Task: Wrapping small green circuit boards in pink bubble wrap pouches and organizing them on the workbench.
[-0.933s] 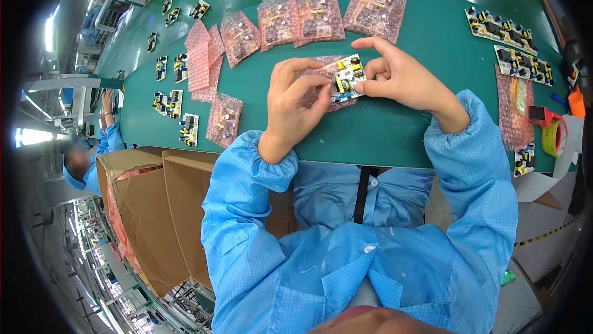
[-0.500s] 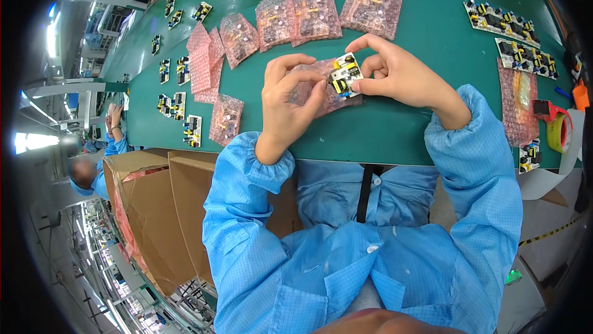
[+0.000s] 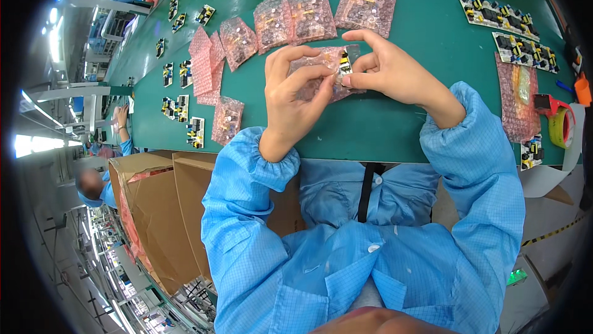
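Both hands meet above the green table point(image 3: 395, 130); the left hand point(image 3: 293, 96) and the right hand point(image 3: 386, 68) pinch one pink bubble-wrap pouch point(image 3: 327, 71) between them, fingers closed narrowly on it; a small circuit board with yellow and black parts point(image 3: 344, 62) shows at the pouch's right end, under the right thumb; the pouch's long axis runs roughly left to right, held just over the table's middle; three filled pink bubble pouches point(image 3: 309, 16) lie in a row beyond it; bare boards point(image 3: 516, 46) lie far right beside a roll of yellow tape point(image 3: 562, 127); open brown cardboard boxes point(image 3: 154, 210) stand low left; the surface is smooth and matt; the pouches are dimpled and translucent.
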The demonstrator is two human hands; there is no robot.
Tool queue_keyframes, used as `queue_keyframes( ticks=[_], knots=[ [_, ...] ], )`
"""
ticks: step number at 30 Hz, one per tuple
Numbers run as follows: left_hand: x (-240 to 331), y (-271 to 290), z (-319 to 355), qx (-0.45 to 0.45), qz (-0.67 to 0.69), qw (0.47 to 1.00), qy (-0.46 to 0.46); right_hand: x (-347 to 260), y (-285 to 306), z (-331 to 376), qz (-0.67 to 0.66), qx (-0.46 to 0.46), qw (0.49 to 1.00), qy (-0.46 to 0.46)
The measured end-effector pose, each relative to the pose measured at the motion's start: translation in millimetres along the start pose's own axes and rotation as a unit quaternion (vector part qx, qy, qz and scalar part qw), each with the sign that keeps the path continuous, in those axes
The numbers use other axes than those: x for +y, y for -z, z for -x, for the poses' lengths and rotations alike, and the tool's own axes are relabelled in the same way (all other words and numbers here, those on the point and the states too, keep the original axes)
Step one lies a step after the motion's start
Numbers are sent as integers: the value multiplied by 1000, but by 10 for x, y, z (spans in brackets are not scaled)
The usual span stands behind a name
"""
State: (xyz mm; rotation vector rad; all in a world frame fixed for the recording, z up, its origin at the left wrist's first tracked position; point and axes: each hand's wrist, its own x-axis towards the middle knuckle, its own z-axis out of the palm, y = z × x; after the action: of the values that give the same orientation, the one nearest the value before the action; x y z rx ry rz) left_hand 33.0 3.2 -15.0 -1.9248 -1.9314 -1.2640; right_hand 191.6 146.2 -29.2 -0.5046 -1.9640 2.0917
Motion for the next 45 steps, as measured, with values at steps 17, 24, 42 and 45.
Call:
queue_keyframes(
  ticks=[17,24,42,45],
  knots=[
    [-8,33,-53,109,346,903,232,74,46,-71,-17,-65,997,40],
    [-72,86,-44,-3,555,716,424,67,56,-48,-22,-90,995,43],
    [-674,839,390,0,259,926,274,230,1572,-126,323,287,899,70],
    [-1011,1370,578,115,260,889,359,228,1559,-221,583,354,703,202]
  ],
)
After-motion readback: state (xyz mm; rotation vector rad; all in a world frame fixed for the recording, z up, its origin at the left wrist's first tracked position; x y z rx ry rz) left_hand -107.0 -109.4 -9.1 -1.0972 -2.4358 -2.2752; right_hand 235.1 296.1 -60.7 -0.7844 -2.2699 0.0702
